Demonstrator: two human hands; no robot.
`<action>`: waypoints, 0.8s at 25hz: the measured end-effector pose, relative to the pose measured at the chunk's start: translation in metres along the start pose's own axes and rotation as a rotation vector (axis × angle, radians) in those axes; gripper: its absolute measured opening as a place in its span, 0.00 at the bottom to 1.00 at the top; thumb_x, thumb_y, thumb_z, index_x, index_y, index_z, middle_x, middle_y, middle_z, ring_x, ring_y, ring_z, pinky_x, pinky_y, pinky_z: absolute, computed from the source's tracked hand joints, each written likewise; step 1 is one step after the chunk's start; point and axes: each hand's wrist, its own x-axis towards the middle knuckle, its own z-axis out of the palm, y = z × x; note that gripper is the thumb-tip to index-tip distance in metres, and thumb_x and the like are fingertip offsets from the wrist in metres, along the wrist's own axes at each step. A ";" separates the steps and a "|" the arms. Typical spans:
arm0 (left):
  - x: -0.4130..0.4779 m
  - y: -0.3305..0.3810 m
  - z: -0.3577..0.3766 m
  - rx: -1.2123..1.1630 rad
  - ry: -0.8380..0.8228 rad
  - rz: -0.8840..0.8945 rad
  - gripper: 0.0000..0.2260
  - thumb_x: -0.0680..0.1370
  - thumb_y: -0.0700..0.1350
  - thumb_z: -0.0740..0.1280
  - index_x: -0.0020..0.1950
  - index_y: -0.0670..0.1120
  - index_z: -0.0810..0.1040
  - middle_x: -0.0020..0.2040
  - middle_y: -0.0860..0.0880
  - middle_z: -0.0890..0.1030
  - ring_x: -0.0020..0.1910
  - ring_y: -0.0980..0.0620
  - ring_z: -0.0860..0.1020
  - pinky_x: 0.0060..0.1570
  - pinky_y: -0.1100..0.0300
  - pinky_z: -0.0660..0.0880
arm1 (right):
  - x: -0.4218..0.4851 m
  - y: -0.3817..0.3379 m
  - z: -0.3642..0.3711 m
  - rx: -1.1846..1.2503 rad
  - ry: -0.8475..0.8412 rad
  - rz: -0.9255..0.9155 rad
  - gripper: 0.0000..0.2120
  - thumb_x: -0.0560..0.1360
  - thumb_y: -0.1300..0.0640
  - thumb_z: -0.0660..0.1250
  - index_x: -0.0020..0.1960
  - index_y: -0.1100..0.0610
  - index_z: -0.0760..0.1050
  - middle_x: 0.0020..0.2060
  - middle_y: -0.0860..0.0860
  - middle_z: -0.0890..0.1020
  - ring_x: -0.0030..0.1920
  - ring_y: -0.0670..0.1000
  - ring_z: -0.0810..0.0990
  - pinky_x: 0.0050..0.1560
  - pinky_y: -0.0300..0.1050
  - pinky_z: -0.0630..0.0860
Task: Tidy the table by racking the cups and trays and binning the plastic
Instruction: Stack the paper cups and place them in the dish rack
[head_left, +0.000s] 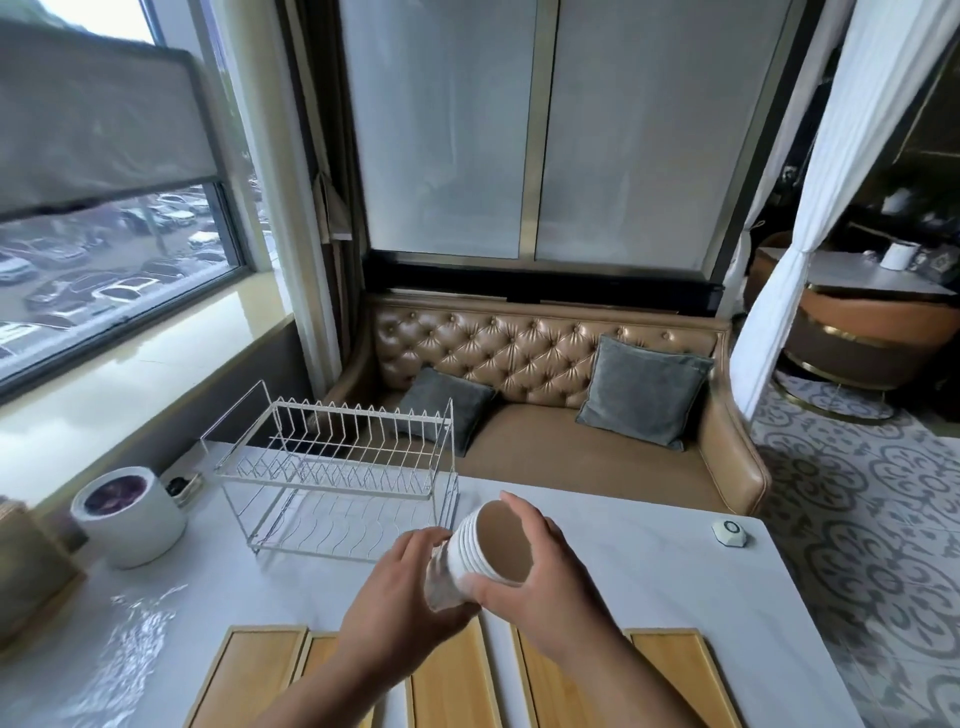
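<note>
I hold a stack of several white cups (475, 548) tilted on its side above the table, the open brown inside facing me. My right hand (540, 582) grips the rim end. My left hand (402, 597) grips the base end, where crinkled clear plastic (441, 584) wraps the stack. A white two-tier wire rack (337, 467) stands empty just behind and to the left. Several wooden trays (260, 670) lie flat along the near edge, partly hidden under my arms.
A white cylindrical bin (130, 514) stands at the left by the window sill, and a wooden box (31, 571) sits at the far left edge. A small call button (731, 532) lies at the right of the white table (675, 582). A tufted sofa (545, 364) is behind.
</note>
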 end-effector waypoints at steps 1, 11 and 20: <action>0.005 -0.007 -0.006 -0.005 0.011 -0.007 0.35 0.66 0.69 0.74 0.70 0.59 0.72 0.61 0.65 0.74 0.59 0.60 0.77 0.51 0.64 0.75 | 0.008 -0.006 0.005 -0.012 -0.004 -0.003 0.43 0.62 0.31 0.75 0.68 0.17 0.52 0.60 0.18 0.61 0.58 0.23 0.65 0.55 0.30 0.67; 0.093 -0.115 -0.084 -0.076 0.063 0.017 0.34 0.67 0.71 0.70 0.70 0.59 0.74 0.62 0.64 0.78 0.60 0.60 0.77 0.53 0.63 0.72 | 0.125 -0.081 0.100 -0.103 0.089 -0.012 0.45 0.63 0.34 0.74 0.74 0.30 0.57 0.66 0.36 0.71 0.62 0.40 0.74 0.57 0.38 0.71; 0.216 -0.228 -0.089 0.302 -0.072 0.044 0.37 0.74 0.70 0.68 0.78 0.52 0.70 0.73 0.51 0.78 0.70 0.45 0.75 0.69 0.49 0.72 | 0.267 -0.095 0.158 -0.364 0.234 0.099 0.43 0.62 0.33 0.71 0.73 0.30 0.56 0.63 0.43 0.71 0.56 0.55 0.80 0.49 0.48 0.73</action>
